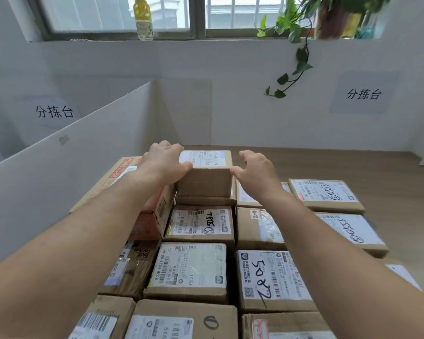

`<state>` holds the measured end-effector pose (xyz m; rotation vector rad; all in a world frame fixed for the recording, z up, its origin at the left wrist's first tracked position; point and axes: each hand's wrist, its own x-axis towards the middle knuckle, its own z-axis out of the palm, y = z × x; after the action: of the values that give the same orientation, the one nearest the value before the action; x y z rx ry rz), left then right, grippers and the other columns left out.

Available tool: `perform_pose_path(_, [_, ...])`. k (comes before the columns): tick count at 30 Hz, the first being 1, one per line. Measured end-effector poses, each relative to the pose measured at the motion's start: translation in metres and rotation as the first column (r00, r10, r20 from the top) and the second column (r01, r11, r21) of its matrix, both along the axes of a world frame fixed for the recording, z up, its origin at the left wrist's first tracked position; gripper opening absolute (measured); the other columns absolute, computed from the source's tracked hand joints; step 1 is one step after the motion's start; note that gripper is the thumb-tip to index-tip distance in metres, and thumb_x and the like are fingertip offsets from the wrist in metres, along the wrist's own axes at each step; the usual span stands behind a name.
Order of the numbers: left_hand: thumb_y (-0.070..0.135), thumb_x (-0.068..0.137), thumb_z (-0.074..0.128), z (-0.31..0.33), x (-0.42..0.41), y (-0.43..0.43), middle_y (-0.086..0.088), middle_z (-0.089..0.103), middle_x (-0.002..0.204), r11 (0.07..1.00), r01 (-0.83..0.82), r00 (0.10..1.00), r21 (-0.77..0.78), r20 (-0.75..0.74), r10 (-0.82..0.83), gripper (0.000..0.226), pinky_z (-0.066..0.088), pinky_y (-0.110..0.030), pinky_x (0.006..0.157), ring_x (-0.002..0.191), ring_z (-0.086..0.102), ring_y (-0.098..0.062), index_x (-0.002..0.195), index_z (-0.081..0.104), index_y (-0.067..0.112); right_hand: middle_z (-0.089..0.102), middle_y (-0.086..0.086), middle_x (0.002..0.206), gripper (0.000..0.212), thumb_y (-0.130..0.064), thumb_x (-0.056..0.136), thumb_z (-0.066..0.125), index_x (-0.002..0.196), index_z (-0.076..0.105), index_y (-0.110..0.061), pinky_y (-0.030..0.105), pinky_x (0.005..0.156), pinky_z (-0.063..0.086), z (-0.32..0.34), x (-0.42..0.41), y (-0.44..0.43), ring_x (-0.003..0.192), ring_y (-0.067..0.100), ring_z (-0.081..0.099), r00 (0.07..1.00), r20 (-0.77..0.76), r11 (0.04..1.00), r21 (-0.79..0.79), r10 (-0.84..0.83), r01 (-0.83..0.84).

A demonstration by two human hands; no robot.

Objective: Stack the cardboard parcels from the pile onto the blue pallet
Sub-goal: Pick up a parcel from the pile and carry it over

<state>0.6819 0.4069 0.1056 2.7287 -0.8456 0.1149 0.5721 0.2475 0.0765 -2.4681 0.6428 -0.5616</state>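
Plainly, the small parcel [206, 179] sat on top of the stacked parcels [189, 267] at the far end, beside an orange-printed carton [123, 182]. The left hand [165, 162] gripped its left top corner, thumb on the near edge and fingers curled over the far one. The right hand [255, 171] hovered spread just beside the right face, holding nothing. It looked light and stiff (the glossy label might be slick), best clasped by opposite sides. No blue pallet showed.
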Motion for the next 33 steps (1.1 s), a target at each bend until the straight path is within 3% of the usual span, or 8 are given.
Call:
perform_pose_path(7, [0.039, 0.094, 0.047, 0.01, -0.04, -0.016, -0.001, 0.04, 0.145, 0.968, 0.231, 0.954, -0.099, 0.221, -0.205, 0.049, 0.027, -0.039, 0.107, 0.133, 0.032, -0.022, 0.139, 0.043, 0.019, 0.049, 0.011, 0.127, 0.044, -0.026, 0.095, 0.047, 0.137, 0.044, -0.014, 0.036, 0.092, 0.041, 0.012, -0.046, -0.001, 0.119, 0.027, 0.047, 0.994, -0.047, 0.973, -0.214, -0.1, 0.088])
perform_pose_path(14, [0.043, 0.095, 0.045, 0.009, -0.111, -0.038, -0.001, 0.034, 0.151, 0.935, 0.35, 0.907, -0.056, 0.272, -0.323, 0.054, 0.025, -0.038, 0.112, 0.138, 0.028, -0.021, 0.143, 0.036, 0.02, 0.049, 0.007, 0.128, 0.043, -0.029, 0.095, 0.046, 0.137, 0.045, -0.016, 0.035, 0.09, 0.043, 0.019, -0.118, -0.017, 0.121, 0.022, 0.044, 0.987, 0.004, 0.916, -0.372, -0.162, 0.152])
perform_pose_path(21, [0.045, 0.095, 0.042, -0.01, -0.226, -0.08, 0.001, 0.028, 0.154, 0.895, 0.424, 0.885, -0.143, 0.276, -0.375, 0.056, 0.02, -0.034, 0.112, 0.141, 0.022, -0.017, 0.145, 0.032, 0.023, 0.045, 0.003, 0.134, 0.046, -0.032, 0.097, 0.044, 0.141, 0.041, -0.019, 0.033, 0.092, 0.043, 0.01, -0.225, -0.037, 0.127, 0.019, 0.039, 0.977, 0.071, 0.862, -0.461, -0.202, 0.211])
perform_pose_path(25, [0.044, 0.094, 0.044, -0.027, -0.298, -0.116, -0.004, 0.028, 0.154, 0.861, 0.454, 0.882, -0.229, 0.257, -0.396, 0.056, 0.013, -0.031, 0.114, 0.142, 0.021, -0.021, 0.144, 0.037, 0.018, 0.055, 0.007, 0.118, 0.04, -0.026, 0.091, 0.055, 0.128, 0.054, -0.012, 0.035, 0.079, 0.048, -0.002, -0.294, -0.057, 0.11, 0.026, 0.052, 0.962, 0.108, 0.818, -0.507, -0.25, 0.27])
perform_pose_path(28, [0.047, 0.086, 0.041, -0.043, -0.351, -0.139, -0.011, 0.037, 0.149, 0.835, 0.461, 0.883, -0.301, 0.246, -0.399, 0.062, 0.017, -0.037, 0.114, 0.139, 0.029, -0.028, 0.137, 0.047, 0.012, 0.064, 0.011, 0.092, 0.038, -0.019, 0.068, 0.078, 0.103, 0.067, -0.006, 0.034, 0.058, 0.053, -0.015, -0.344, -0.076, 0.081, 0.031, 0.064, 0.948, 0.174, 0.783, -0.534, -0.266, 0.317])
perform_pose_path(33, [0.044, 0.085, 0.044, -0.072, -0.435, -0.167, -0.01, 0.039, 0.147, 0.79, 0.464, 0.886, -0.4, 0.224, -0.407, 0.058, 0.017, -0.039, 0.114, 0.14, 0.029, -0.027, 0.134, 0.052, 0.013, 0.067, 0.012, 0.099, 0.044, -0.018, 0.063, 0.083, 0.103, 0.069, -0.008, 0.033, 0.06, 0.054, -0.038, -0.428, -0.101, 0.083, 0.03, 0.066, 0.926, 0.204, 0.748, -0.546, -0.318, 0.378])
